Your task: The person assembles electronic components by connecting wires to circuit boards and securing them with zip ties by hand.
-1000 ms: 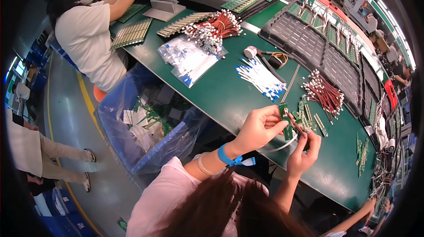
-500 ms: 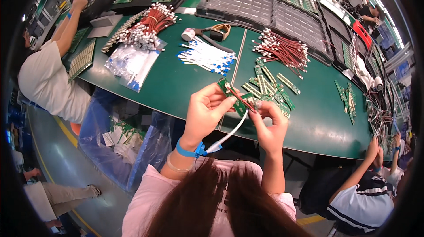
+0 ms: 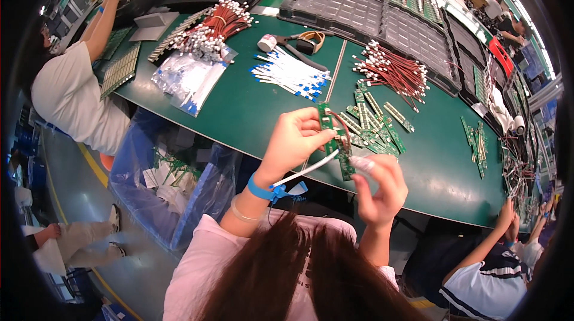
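The left hand [image 3: 299, 140] is closed in a pinch, thumb against bent fingers, around a narrow green circuit board [image 3: 324, 116] that stands nearly upright, its upper end rising above the fingers. A second green board [image 3: 345, 165] hangs just to the right of the left thumb tip, slanting downward; dark red wires [image 3: 338, 119] curve between the two. A white flat cable [image 3: 311, 169] runs from beside the boards down under the left hand toward the blue wristband [image 3: 261, 189] on that wrist.

The right hand [image 3: 381, 189] is partly open, thumb and forefinger apart and the other fingers curled. Its fingertips are just beside the second board's lower part; blur hides whether they touch it.

Beyond the right hand, on the green surface [image 3: 251, 123], lies a loose pile of small boards [image 3: 373, 123], and farther out from it a heap of red wires with white connectors [image 3: 391, 72]. Beyond the left hand are white strips with blue ends [image 3: 290, 72], with dark-handled cutters [image 3: 304, 58] past them. Farther to the left of that hand lies a clear plastic bag [image 3: 190, 78], with a tied wire bundle [image 3: 220, 22] next to it. Below and left of the left hand, off the surface's edge, stands a blue bin [image 3: 197, 201] lined with clear plastic.
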Motion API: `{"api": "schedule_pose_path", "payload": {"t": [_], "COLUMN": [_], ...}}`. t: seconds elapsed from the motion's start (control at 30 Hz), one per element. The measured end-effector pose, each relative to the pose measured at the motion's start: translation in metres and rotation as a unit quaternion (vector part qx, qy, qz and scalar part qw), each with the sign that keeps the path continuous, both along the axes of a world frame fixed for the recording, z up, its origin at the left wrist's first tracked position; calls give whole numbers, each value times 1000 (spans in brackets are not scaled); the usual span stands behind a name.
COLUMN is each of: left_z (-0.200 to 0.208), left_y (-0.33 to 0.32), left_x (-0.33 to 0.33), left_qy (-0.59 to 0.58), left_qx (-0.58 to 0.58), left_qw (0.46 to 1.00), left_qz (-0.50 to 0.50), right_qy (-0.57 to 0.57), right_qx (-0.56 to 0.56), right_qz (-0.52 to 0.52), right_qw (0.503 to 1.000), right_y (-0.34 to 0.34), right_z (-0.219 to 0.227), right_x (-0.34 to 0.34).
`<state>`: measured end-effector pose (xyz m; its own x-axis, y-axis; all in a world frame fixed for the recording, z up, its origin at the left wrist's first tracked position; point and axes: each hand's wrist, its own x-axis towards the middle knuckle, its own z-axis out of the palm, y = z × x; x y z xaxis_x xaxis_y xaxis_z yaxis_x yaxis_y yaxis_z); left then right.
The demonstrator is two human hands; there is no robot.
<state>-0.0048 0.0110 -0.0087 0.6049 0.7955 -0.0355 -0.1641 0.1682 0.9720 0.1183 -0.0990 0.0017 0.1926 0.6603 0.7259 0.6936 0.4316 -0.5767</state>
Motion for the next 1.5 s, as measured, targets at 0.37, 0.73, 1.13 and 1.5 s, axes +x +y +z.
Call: {"api": "schedule_pose_path", "payload": {"t": [0.37,0.73,1.13,1.5], "left_z": [-15,-15,-27,-5], "left_y": [0,3,5,-11], "left_x": [-1,-12,-11,-24], "left_qy": [-2,-8,37,-70], "left_qx": [10,32,59,5], "left_qw": [998,999,997,993], "left_qz": [-58,-42,-40,92], "right_qy": [-212,-29,-1,324], "right_qx": [-42,-157,-199,-190], "right_qz": [132,216,269,134], "right_qw": [967,963,942,917], "right_y": [17,26,27,23], "right_z": [12,12,17,-2], "right_x": [-27,-43,-42,-35]}}
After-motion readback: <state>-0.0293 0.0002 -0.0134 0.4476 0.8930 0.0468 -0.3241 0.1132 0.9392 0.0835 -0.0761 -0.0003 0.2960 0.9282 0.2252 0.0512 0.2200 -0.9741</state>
